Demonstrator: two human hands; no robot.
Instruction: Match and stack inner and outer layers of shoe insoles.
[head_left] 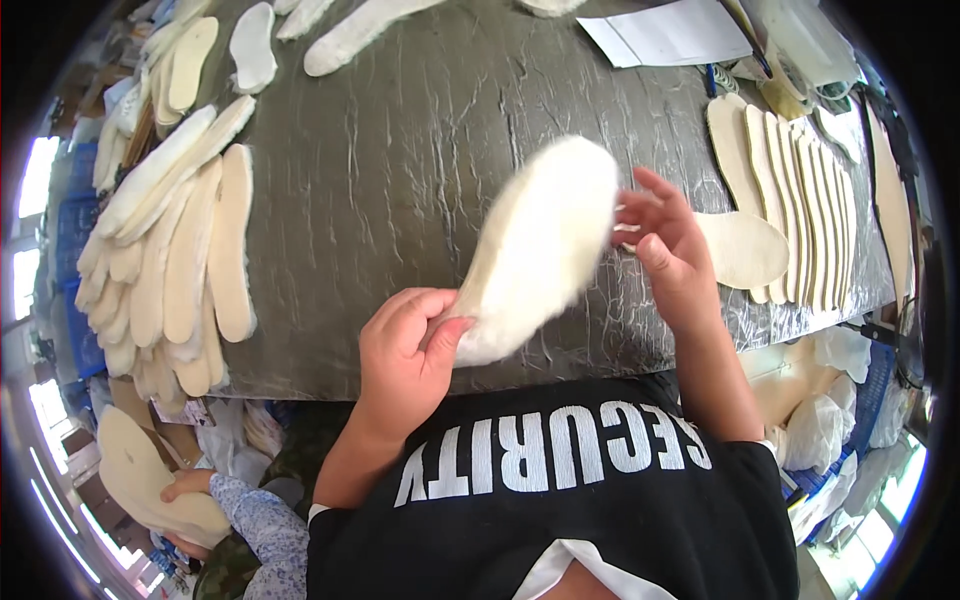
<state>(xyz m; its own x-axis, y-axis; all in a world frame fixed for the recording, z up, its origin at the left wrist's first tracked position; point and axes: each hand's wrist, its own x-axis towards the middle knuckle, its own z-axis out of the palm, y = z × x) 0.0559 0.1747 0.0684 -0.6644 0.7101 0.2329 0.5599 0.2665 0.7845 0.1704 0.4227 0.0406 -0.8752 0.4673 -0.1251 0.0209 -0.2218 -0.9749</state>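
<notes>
A fluffy cream insole (550, 235) is held above the dark table, tilted, its fleece side facing me. My left hand (412, 335) grips its lower end, thumb on top and fingers underneath. Beside the wide upper end, my right hand (668, 245) is open with fingers spread and partly curled; whether a fingertip touches the fleece I cannot tell. Just past that hand, a single beige insole (748, 250) lies flat, one end hidden behind the fingers. It reaches up to a row of overlapping beige insoles (800, 200) on the right.
The table (380, 200) has a wrinkled dark covering. A heap of insoles (170, 270) covers its left side, with more fleece pieces (365, 30) at the far edge. White paper (670, 35) lies far right. At lower left, another person's hand (188, 484) holds a large insole (140, 465).
</notes>
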